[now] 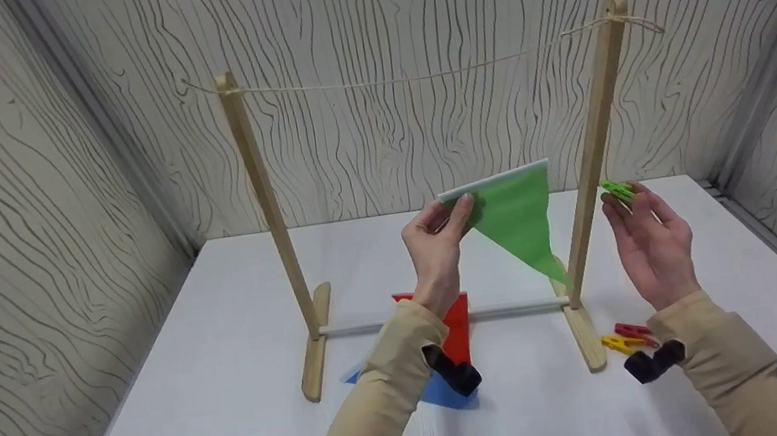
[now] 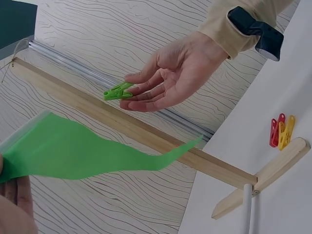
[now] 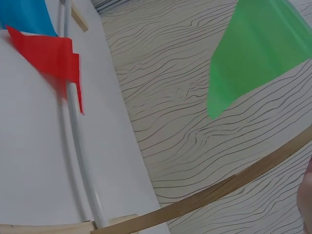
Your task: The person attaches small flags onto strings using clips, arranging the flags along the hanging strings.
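A green triangular pennant with a white top edge hangs from my left hand, pinched at its upper left corner between thumb and fingers. To the right of the stand's right post, my right hand holds a green clothespin at its fingertips; the left wrist view shows this clothespin between thumb and fingers. Above both hands, a thin string spans the tops of two wooden posts. In the right wrist view only an edge of the right hand shows.
The wooden stand has a left post, a right post and a white crossbar. A red pennant and a blue one lie partly behind my left forearm. Red and yellow clothespins lie near the right foot.
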`<state>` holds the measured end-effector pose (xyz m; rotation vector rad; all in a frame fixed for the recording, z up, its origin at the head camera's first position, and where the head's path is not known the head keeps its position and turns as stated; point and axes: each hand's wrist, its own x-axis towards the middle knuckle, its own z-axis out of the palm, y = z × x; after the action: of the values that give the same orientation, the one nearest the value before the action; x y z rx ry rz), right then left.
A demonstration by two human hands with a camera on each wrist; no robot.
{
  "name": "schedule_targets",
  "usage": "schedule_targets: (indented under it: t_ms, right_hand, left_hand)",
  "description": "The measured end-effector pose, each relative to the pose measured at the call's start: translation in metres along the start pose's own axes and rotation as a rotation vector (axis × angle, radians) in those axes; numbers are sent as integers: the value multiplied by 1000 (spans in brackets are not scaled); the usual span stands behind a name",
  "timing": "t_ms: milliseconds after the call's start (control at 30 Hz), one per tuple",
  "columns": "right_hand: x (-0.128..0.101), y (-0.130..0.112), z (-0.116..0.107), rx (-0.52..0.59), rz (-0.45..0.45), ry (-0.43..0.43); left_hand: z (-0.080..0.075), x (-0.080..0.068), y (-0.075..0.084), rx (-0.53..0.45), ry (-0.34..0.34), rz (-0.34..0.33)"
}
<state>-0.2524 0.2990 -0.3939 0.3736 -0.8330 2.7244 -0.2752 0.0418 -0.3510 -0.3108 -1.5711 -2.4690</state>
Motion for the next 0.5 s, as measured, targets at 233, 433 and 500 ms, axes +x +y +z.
schedule_targets:
  t_ms: [233,433,500]
  right_hand:
    - [12,-7,29,56,-40,-31]
    - [22,-12,50,117,-59,-74]
    - [25,-14,56,119,-74,-81]
  left_hand:
    - [7,7,16,-7,-16,25]
    - [14,12,27,-23,-23,34]
    - [16,14,31,-25,-23,30]
